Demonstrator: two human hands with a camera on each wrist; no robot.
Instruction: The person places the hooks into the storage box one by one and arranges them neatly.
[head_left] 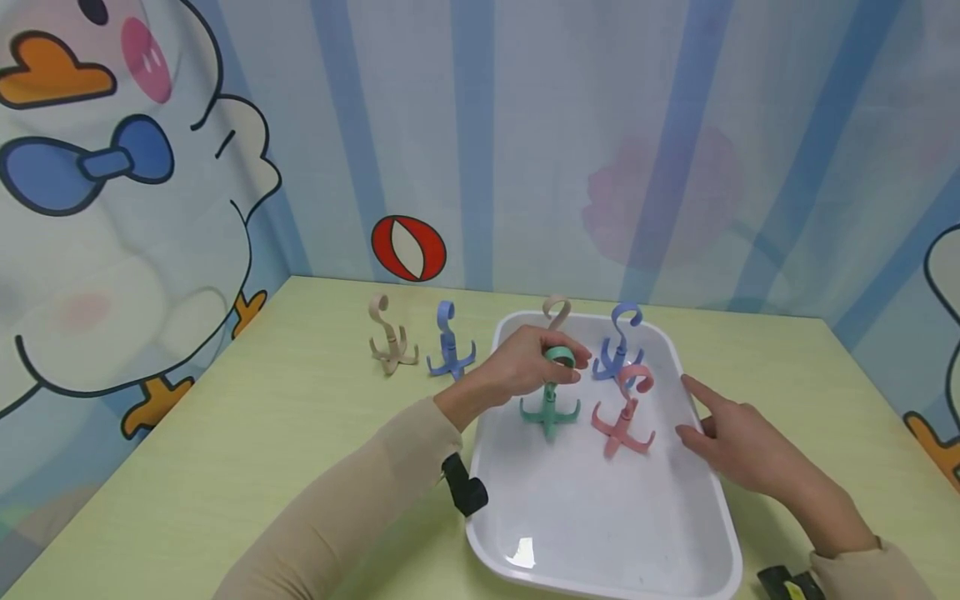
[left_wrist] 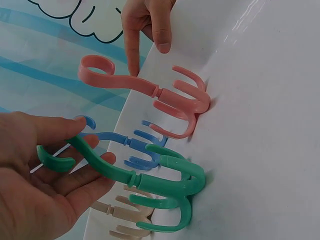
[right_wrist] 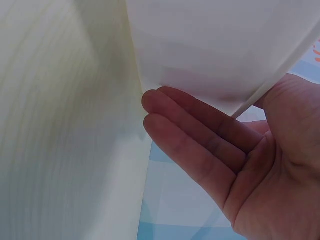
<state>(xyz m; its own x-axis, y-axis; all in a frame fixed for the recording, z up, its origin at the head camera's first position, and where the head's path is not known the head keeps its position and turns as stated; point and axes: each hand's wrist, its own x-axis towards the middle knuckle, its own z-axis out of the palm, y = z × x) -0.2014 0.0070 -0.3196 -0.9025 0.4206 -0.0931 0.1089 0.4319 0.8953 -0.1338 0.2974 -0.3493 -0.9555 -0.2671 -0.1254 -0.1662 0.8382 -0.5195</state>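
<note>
My left hand holds the curled top of a green claw hook between thumb and fingers. In the left wrist view its prongs touch the bottom of the white tray. A pink claw hook, a blue claw hook and a beige claw hook stand in the tray's far half; my left hand partly hides the beige one in the head view. My right hand grips the tray's right wall, thumb over the rim and fingers along the outside.
Left of the tray, another beige hook and another blue hook stand on the pale yellow table. A printed cloth backdrop rises behind the table's far edge.
</note>
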